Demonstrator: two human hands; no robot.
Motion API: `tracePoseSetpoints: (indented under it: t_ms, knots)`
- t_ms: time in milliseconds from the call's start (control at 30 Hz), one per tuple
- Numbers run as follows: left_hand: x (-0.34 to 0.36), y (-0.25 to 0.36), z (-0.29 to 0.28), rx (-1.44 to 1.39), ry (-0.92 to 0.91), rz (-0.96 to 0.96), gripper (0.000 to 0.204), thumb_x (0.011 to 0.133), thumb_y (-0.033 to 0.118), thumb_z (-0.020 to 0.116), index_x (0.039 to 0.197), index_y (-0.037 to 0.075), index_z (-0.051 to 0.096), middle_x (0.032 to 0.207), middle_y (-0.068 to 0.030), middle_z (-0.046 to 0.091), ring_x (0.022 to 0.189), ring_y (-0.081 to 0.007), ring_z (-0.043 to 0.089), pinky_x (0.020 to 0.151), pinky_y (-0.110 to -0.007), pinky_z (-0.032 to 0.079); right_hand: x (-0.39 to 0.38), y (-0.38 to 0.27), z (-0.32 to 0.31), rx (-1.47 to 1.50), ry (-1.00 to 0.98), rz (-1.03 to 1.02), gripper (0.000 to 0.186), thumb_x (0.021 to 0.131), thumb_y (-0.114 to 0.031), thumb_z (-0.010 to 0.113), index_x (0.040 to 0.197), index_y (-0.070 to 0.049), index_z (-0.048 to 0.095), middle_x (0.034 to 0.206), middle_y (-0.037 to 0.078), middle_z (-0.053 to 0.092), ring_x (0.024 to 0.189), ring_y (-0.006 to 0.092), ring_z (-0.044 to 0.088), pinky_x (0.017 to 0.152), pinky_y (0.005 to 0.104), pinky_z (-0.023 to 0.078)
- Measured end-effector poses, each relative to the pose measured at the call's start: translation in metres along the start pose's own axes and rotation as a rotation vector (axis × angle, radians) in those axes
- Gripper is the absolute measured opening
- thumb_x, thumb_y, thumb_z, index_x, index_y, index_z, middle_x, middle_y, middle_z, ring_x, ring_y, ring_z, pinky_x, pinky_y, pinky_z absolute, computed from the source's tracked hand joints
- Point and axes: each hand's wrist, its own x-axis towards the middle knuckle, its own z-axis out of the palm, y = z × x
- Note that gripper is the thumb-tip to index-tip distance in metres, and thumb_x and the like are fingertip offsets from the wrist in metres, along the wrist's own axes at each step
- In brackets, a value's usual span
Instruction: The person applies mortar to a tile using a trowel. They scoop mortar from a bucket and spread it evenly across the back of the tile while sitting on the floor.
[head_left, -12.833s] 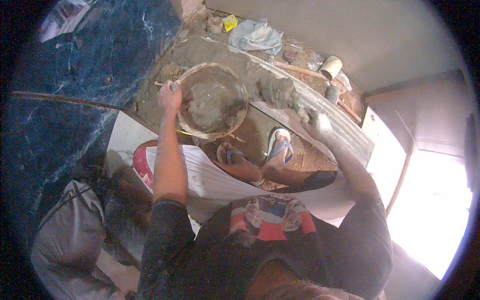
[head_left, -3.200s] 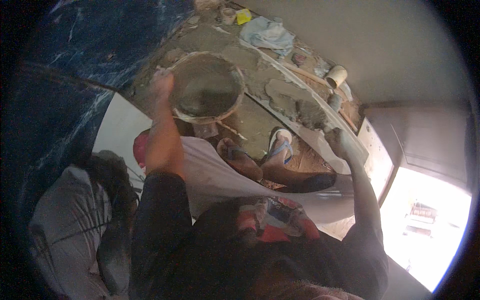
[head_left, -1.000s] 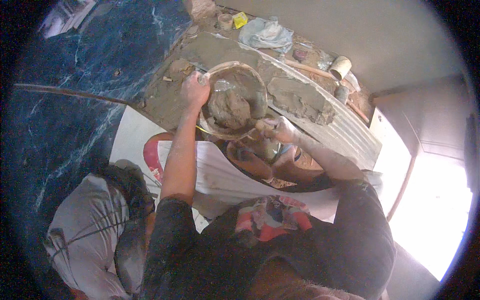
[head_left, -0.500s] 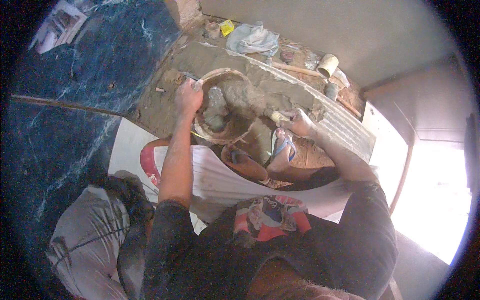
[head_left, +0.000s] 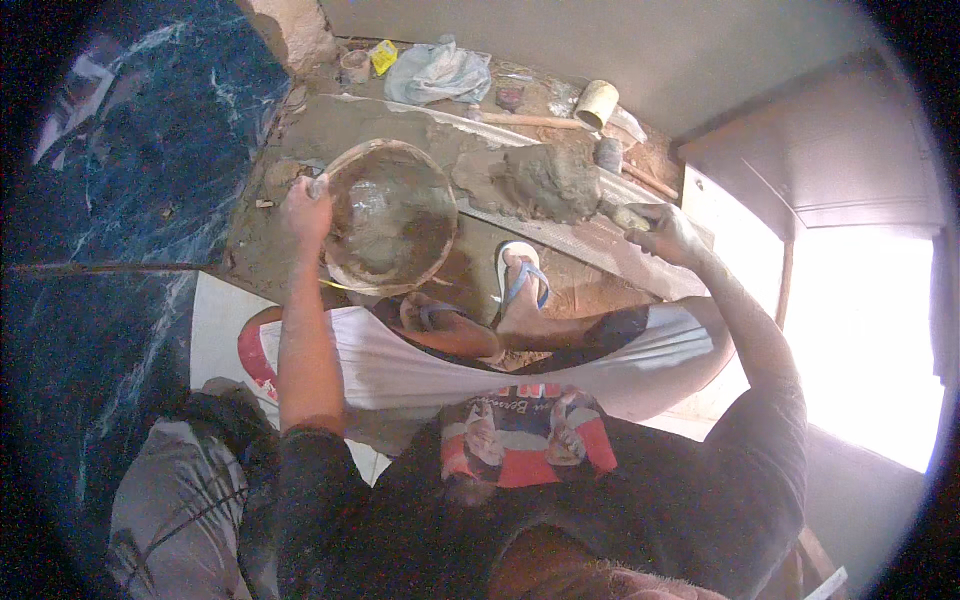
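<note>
My left hand (head_left: 308, 210) is closed on the left rim of a round, mortar-smeared bucket (head_left: 390, 215). The bucket tilts so that its inside shows, with wet grey mortar coating the wall and bottom. My right hand (head_left: 665, 232) grips the handle of a trowel (head_left: 628, 216) to the right of the bucket. A heap of wet mortar (head_left: 555, 180) lies at the trowel's front and hides its blade. Beneath the heap runs a pale ribbed slab (head_left: 640, 245), partly covered by mortar.
Dark blue marbled slabs (head_left: 140, 150) cover the left. Beyond the ribbed slab lie a wooden-handled tool (head_left: 530, 120), a cream cup (head_left: 597, 104), a pale cloth bag (head_left: 437, 72) and a yellow packet (head_left: 383, 56). My sandalled foot (head_left: 520, 280) stands near the bucket.
My right hand has moved away from the bucket, up and to the right, with mortar heaped at the trowel. The bucket is tipped more toward me, its rim still held by my left hand.
</note>
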Motion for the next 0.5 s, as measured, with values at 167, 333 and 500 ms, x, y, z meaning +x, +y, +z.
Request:
tracePoseSetpoints:
  t_ms: [167, 333, 500]
  knots:
    - [0.009, -0.028, 0.03, 0.0, 0.037, 0.013, 0.045, 0.087, 0.043, 0.054, 0.104, 0.003, 0.064, 0.107, -0.0216, 0.062, 0.103, -0.0386, 0.058, 0.086, -0.047, 0.045, -0.001, 0.062, 0.006, -0.518, 0.176, -0.116, 0.047, 0.078, -0.022, 0.065, 0.122, -0.007, 0.058, 0.099, 0.017, 0.065, 0.087, 0.0305, 0.064, 0.074, 0.0397, 0.051]
    - [0.008, -0.003, 0.009, 0.036, -0.066, -0.014, 0.045, 0.087, 0.043, 0.054, 0.106, 0.003, 0.064, 0.107, -0.0228, 0.063, 0.101, -0.0394, 0.059, 0.086, -0.048, 0.045, -0.017, 0.09, 0.013, -0.545, 0.272, -0.042, 0.046, 0.078, -0.018, 0.062, 0.123, -0.011, 0.052, 0.1, 0.016, 0.062, 0.09, 0.0368, 0.061, 0.078, 0.0463, 0.049]
    - [0.016, -0.024, 0.017, 0.059, -0.091, -0.001, 0.045, 0.087, 0.044, 0.055, 0.107, 0.005, 0.064, 0.107, -0.0223, 0.062, 0.101, -0.0402, 0.058, 0.084, -0.048, 0.046, -0.025, 0.066, -0.003, -0.534, 0.411, -0.147, 0.047, 0.076, -0.014, 0.063, 0.121, -0.008, 0.049, 0.1, 0.018, 0.061, 0.09, 0.0383, 0.061, 0.077, 0.0466, 0.049]
